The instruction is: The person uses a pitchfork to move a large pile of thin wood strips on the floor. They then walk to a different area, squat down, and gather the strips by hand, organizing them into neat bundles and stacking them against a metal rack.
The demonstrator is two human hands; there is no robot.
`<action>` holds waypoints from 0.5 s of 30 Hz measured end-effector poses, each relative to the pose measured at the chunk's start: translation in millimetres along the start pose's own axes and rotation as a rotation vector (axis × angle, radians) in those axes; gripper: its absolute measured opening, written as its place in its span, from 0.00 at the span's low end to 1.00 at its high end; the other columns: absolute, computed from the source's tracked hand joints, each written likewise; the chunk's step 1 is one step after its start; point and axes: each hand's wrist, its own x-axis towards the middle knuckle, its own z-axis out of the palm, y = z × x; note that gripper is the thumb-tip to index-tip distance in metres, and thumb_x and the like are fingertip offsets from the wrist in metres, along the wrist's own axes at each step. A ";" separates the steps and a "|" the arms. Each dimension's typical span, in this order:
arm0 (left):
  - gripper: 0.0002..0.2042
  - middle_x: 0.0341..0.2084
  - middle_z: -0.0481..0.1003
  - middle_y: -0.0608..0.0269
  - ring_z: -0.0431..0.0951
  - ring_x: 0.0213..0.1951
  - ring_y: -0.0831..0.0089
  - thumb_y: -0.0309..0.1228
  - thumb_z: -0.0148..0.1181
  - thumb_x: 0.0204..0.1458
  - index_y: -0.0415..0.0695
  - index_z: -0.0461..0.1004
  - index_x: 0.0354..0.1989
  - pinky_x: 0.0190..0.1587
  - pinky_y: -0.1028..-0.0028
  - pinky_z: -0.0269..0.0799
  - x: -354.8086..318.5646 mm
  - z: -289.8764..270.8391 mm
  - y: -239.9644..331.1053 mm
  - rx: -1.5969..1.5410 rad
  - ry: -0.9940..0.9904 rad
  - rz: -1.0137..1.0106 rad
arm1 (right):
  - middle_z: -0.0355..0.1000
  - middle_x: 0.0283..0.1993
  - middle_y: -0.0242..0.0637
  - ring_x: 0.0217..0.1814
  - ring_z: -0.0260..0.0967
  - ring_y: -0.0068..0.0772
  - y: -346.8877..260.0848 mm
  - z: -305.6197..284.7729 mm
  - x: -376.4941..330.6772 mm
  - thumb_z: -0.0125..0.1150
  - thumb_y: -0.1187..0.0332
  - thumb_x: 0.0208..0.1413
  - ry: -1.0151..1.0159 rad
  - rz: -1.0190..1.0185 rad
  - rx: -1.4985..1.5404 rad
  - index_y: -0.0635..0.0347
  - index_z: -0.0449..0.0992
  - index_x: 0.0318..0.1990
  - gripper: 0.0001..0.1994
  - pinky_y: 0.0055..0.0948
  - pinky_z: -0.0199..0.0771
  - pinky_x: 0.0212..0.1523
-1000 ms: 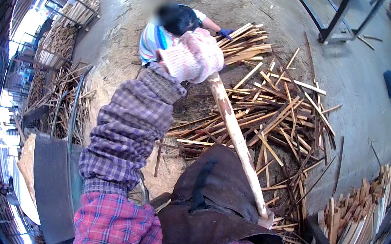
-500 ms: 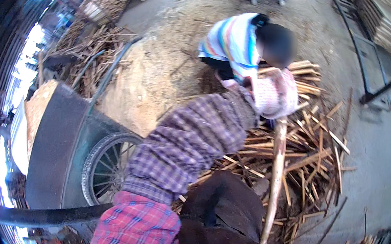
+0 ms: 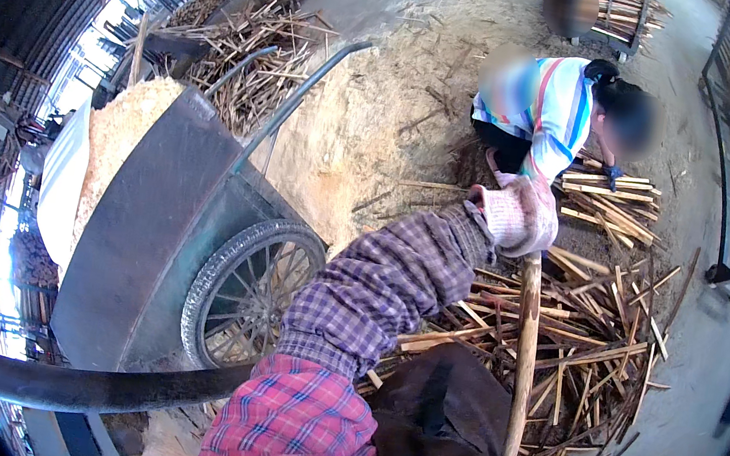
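Observation:
My left hand (image 3: 520,219), in a pale pink knitted glove, is closed around the top end of a long wooden pole (image 3: 523,362). The pole runs down toward the lower edge, beside my brown apron (image 3: 442,407); its lower end is hidden. A checked purple sleeve cover (image 3: 386,278) and a pink plaid sleeve cover that arm. Beneath and right of the pole lies a loose heap of thin wooden sticks (image 3: 591,344). My right hand is out of sight.
At left stands a dark metal cart (image 3: 151,226) with a spoked wheel (image 3: 253,292), loaded with sawdust (image 3: 126,138). A co-worker (image 3: 550,105) in a striped top bends over a stick bundle (image 3: 611,202), one gloved hand on it. A dark curved bar (image 3: 100,387) crosses the lower left.
My view has shifted, so the cart, heap and co-worker sit differently in it. The co-worker's gloved hand now shows on the stick bundle. My left hand keeps its hold on the pole.

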 end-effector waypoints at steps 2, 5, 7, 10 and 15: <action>0.23 0.26 0.71 0.61 0.72 0.32 0.60 0.52 0.61 0.29 0.44 0.71 0.28 0.38 0.59 0.68 37.3 63.7 6.8 -1.361 0.463 0.278 | 0.69 0.46 0.47 0.49 0.64 0.43 -11.4 -4.4 -5.6 0.37 0.51 0.57 0.018 -0.066 0.007 0.63 0.68 0.46 0.24 0.40 0.60 0.55; 0.05 0.16 0.66 0.74 0.69 0.21 0.71 0.37 0.52 0.37 0.52 0.69 0.20 0.24 0.67 0.65 67.4 198.8 81.2 -3.149 0.276 0.802 | 0.69 0.46 0.46 0.49 0.65 0.42 1.4 0.6 -23.6 0.37 0.51 0.58 -0.002 -0.056 -0.015 0.62 0.68 0.46 0.23 0.39 0.60 0.55; 0.04 0.15 0.68 0.73 0.71 0.25 0.70 0.36 0.55 0.38 0.53 0.70 0.17 0.27 0.70 0.65 55.2 241.3 113.6 -3.209 0.289 0.879 | 0.69 0.45 0.46 0.48 0.65 0.42 11.3 1.7 -32.3 0.38 0.51 0.58 -0.020 -0.026 -0.037 0.62 0.68 0.46 0.23 0.39 0.61 0.55; 0.03 0.12 0.68 0.74 0.72 0.22 0.71 0.34 0.57 0.28 0.53 0.70 0.14 0.25 0.68 0.65 37.6 250.1 135.1 -3.075 0.366 0.705 | 0.69 0.45 0.46 0.48 0.65 0.41 18.5 -5.3 -44.6 0.38 0.51 0.58 -0.043 -0.010 -0.039 0.61 0.68 0.46 0.22 0.38 0.61 0.55; 0.08 0.09 0.53 0.73 0.57 0.12 0.73 0.36 0.48 0.35 0.53 0.56 0.13 0.17 0.73 0.56 40.6 317.1 183.1 -3.544 0.098 0.779 | 0.69 0.45 0.45 0.48 0.66 0.40 0.8 -37.7 -71.3 0.39 0.51 0.58 -0.108 -0.068 0.013 0.60 0.68 0.46 0.22 0.37 0.62 0.55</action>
